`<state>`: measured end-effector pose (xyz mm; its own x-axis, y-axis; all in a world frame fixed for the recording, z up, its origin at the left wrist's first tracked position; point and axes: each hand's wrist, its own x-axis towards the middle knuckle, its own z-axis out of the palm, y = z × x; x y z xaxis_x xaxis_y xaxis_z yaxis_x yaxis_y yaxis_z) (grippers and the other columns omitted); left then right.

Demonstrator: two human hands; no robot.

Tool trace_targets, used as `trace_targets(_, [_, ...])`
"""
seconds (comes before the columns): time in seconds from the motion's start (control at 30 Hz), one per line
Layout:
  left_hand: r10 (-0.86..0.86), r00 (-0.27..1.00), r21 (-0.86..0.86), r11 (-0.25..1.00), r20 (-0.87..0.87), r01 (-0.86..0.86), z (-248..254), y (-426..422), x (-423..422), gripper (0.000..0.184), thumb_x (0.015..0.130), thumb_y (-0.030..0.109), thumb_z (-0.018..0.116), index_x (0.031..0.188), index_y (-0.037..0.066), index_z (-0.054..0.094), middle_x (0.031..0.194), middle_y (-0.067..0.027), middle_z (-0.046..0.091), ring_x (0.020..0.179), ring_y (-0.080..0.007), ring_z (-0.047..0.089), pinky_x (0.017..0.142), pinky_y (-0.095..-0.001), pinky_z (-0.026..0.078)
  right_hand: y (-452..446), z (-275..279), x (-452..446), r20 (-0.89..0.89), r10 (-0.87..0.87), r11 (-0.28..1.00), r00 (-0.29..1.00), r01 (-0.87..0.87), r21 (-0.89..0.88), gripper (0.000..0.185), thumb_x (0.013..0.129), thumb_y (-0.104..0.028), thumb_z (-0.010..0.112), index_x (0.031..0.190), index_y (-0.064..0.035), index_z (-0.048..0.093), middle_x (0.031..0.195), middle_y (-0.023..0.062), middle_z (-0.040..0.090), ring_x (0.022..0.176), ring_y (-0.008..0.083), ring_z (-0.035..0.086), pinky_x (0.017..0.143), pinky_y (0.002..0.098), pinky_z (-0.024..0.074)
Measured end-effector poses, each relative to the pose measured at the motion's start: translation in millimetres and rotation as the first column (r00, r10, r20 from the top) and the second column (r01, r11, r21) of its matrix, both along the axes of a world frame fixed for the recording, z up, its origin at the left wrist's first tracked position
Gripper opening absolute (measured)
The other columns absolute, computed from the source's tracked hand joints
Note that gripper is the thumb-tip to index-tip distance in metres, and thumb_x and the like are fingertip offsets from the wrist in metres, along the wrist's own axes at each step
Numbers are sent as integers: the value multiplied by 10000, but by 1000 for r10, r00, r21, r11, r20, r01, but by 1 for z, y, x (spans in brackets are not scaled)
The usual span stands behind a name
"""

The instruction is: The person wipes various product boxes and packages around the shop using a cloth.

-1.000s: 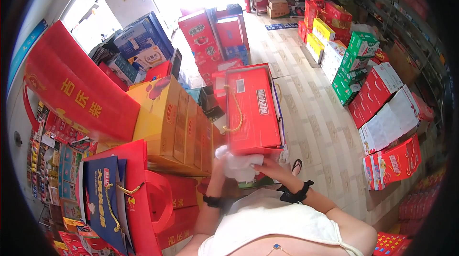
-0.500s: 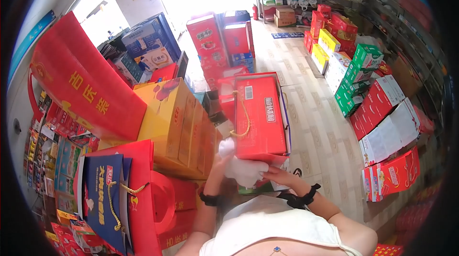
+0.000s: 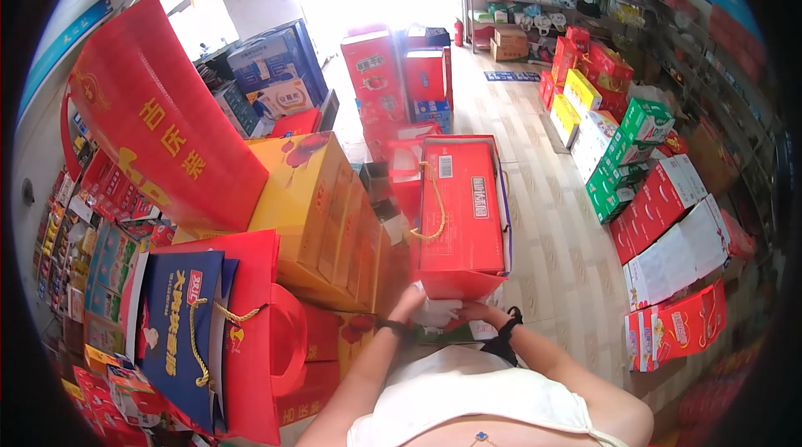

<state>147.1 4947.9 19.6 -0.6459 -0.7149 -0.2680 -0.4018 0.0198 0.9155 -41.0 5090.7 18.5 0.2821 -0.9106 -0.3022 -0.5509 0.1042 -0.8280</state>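
Note:
A white cloth-like wad [image 3: 436,312], possibly rag or thin plastic, lies bunched between my hands at the near end of a red gift box [image 3: 464,205] with a gold cord handle. My left hand [image 3: 407,300] is closed on the wad's left side, its fingertips partly hidden. At its right side, my right hand [image 3: 478,312] has its fingers pressed against the white material. The red box stands just beyond both hands, its printed side facing up. Under the wad, part of something green [image 3: 455,333] shows.
Yellow cartons [image 3: 305,205] rise on the left, with a tall red gift bag [image 3: 159,121] on top. Nearer stands a navy gift bag [image 3: 177,326]. Stacked boxes [image 3: 376,79] stand ahead. Green boxes [image 3: 626,154] and red cartons [image 3: 660,205] line the tiled floor [image 3: 543,221] on the right.
The white wad has dropped lower and looks more compact, tucked nearer the red box's end. Both my hands have come closer together around it. The view has shifted slightly.

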Motion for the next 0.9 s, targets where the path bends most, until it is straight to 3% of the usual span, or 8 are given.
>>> trace_targets(0.1, [17, 989, 156, 987, 150, -41, 37, 26, 10, 306, 856, 199, 510, 1094, 30, 604, 1008, -115, 645, 943, -227, 598, 790, -366, 461, 25, -24, -7, -46, -173, 946, 984, 153, -286, 410, 909, -305, 535, 1216, -33, 529, 1131, 89, 600, 1015, 200, 571, 866, 315, 469])
trace_targets(0.17, [-56, 998, 101, 993, 10, 55, 41, 39, 17, 290, 834, 187, 472, 1028, 1, 581, 957, -142, 634, 906, -250, 582, 796, -365, 455, 43, -1, -7, 22, -347, 814, 938, 290, 503, 401, 897, -298, 543, 1195, -29, 533, 1056, 107, 622, 922, 199, 602, 778, 310, 502])
trace_targets(0.27, [-175, 969, -30, 983, 177, 183, 14, 53, 8, 159, 809, 137, 504, 889, 11, 562, 879, -176, 607, 838, -272, 573, 745, -398, 450, 72, -40, -20, -54, -202, 909, 978, 208, 361, 425, 912, -405, 497, 1106, -36, 580, 983, 119, 650, 806, 248, 628, 697, 336, 505])
trace_targets(0.3, [-195, 956, -42, 977, 219, 209, -15, 62, 7, 100, 785, 91, 515, 845, 30, 567, 892, -180, 609, 883, -298, 599, 774, -398, 462, 82, -186, -35, -94, -158, 949, 983, 178, 262, 384, 913, -369, 508, 1091, -40, 594, 967, 119, 653, 828, 244, 624, 702, 325, 499])
trace_targets(0.37, [-284, 952, -270, 914, 111, 304, -59, 76, -6, 78, 781, 110, 538, 810, 40, 558, 903, -192, 603, 894, -310, 597, 775, -401, 470, 139, -238, -70, 145, -315, 947, 938, 301, 107, 342, 904, -227, 513, 1141, 11, 574, 983, 95, 637, 893, 184, 594, 748, 333, 507])
trace_targets(0.43, [-319, 930, -326, 872, 184, 364, -29, 87, -27, 124, 794, 161, 553, 815, 40, 568, 926, -180, 615, 959, -299, 595, 798, -391, 474, 148, -65, -38, 177, -658, 673, 732, 467, 574, 339, 913, -218, 497, 1188, -26, 550, 1059, 82, 634, 947, 176, 584, 782, 360, 516])
trace_targets(0.63, [-574, 710, -84, 750, 408, 656, -25, 105, -68, 402, 895, 357, 460, 1052, 5, 575, 1109, -230, 577, 1018, -337, 565, 897, -406, 424, 195, -48, -40, 145, -820, 444, 553, 457, 770, 322, 925, -210, 472, 1206, -65, 537, 1078, 78, 627, 879, 188, 617, 754, 338, 521])
trace_targets(0.9, [-324, 927, -351, 860, 188, 371, -160, 94, 11, 338, 842, 242, 525, 1108, 41, 577, 1007, -162, 639, 892, -299, 628, 794, -402, 482, 126, -8, -21, 15, -209, 846, 978, 173, 504, 426, 893, -311, 509, 1199, -15, 531, 1035, 147, 642, 902, 271, 609, 766, 374, 486])
